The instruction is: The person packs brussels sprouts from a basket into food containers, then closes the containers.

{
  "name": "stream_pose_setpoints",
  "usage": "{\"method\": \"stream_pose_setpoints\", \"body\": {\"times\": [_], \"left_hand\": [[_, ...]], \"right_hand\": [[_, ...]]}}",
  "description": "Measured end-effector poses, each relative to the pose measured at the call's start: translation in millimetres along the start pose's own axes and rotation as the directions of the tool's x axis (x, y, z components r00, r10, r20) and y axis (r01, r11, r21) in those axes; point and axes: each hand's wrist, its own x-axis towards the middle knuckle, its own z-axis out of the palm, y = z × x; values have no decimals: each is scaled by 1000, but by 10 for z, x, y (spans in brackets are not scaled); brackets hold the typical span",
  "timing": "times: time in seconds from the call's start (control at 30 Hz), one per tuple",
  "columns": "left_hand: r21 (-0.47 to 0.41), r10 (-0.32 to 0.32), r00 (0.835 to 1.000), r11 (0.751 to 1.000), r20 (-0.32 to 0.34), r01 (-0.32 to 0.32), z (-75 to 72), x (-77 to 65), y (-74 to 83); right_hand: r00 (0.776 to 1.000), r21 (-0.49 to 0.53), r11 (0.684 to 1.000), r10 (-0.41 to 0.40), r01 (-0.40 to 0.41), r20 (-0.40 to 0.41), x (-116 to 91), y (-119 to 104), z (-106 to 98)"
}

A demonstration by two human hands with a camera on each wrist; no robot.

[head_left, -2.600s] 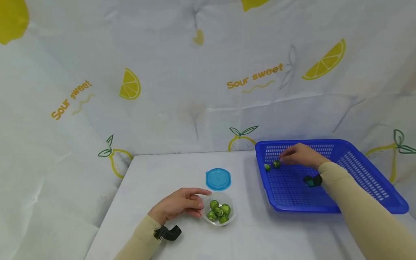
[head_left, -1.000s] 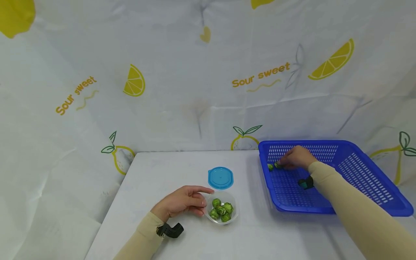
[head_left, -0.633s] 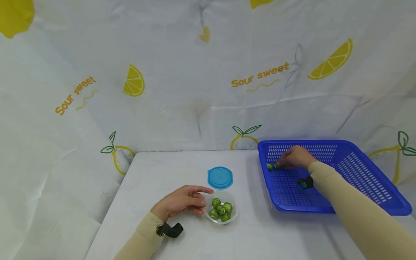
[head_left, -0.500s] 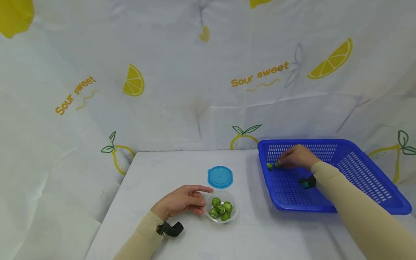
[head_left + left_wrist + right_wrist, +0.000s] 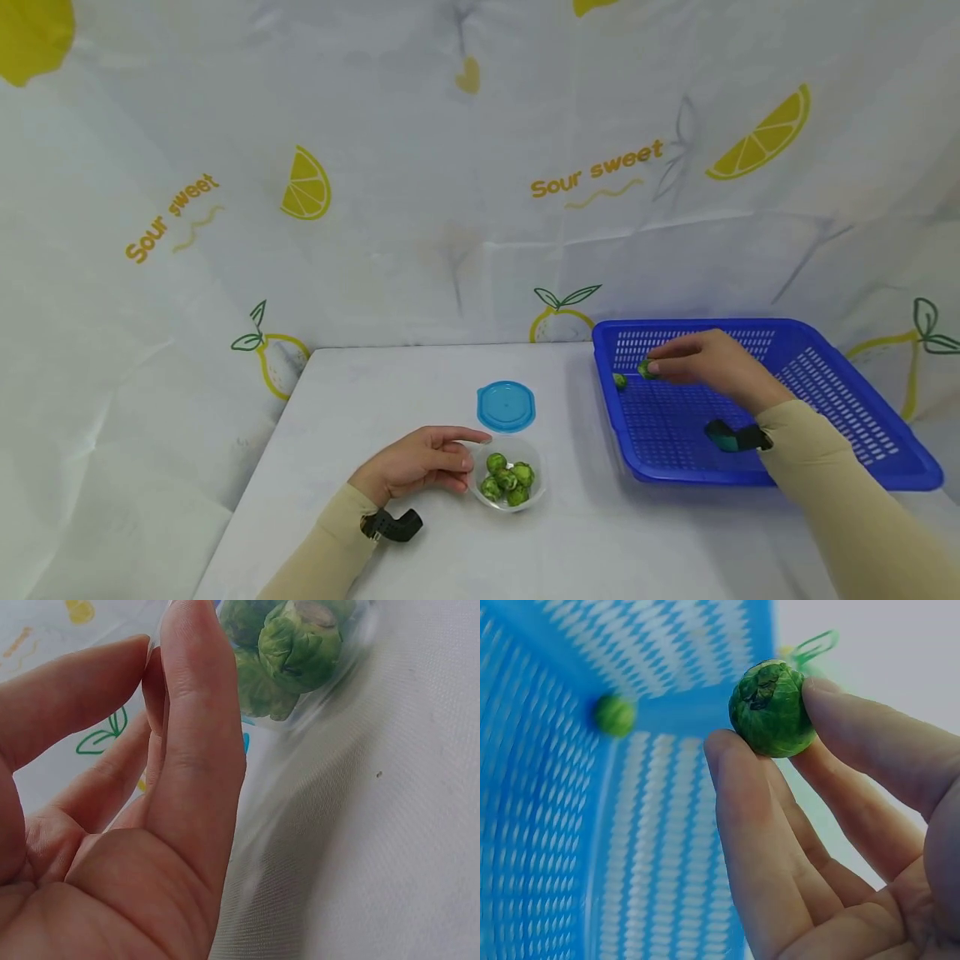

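In the head view my left hand holds the left side of a small clear plastic bowl, index finger along its rim. Several Brussels sprouts lie in the bowl; some show close up as green sprouts in the left wrist view. My right hand is over the blue basket and pinches a Brussels sprout between thumb and fingertips. Another sprout rests in the basket's left corner, blurred in the right wrist view.
A blue lid lies flat on the white table just behind the bowl. The basket has raised perforated walls and stands at the table's right. A white cloth with lemon prints hangs behind the table.
My right hand has taken hold of a sprout in the basket and lifted it from the floor, drawing slightly right. My left hand stays at the bowl.
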Motion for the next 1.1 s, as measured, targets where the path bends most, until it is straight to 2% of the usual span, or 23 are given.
{"method": "stream_pose_setpoints", "body": {"times": [0.23, 0.37, 0.57, 0.9, 1.1], "left_hand": [[-8, -5, 1000, 1000, -9, 5, -15, -6, 3], [-4, -12, 1000, 1000, -13, 12, -11, 10, 21], [4, -14, 1000, 1000, -4, 14, -19, 19, 29], [-8, -9, 1000, 1000, 19, 9, -19, 9, 41], [-12, -8, 1000, 1000, 13, 8, -22, 4, 21]], "right_hand": [[993, -11, 995, -103, 102, -61, -137, -316, 227], [990, 7, 992, -126, 127, -60, -163, -521, 398], [984, 67, 983, -169, 172, -51, -152, -773, 759], [968, 193, 950, -252, 245, 8, -79, -902, 1357], [957, 168, 946, -287, 277, 36, -60, -949, 1546]]}}
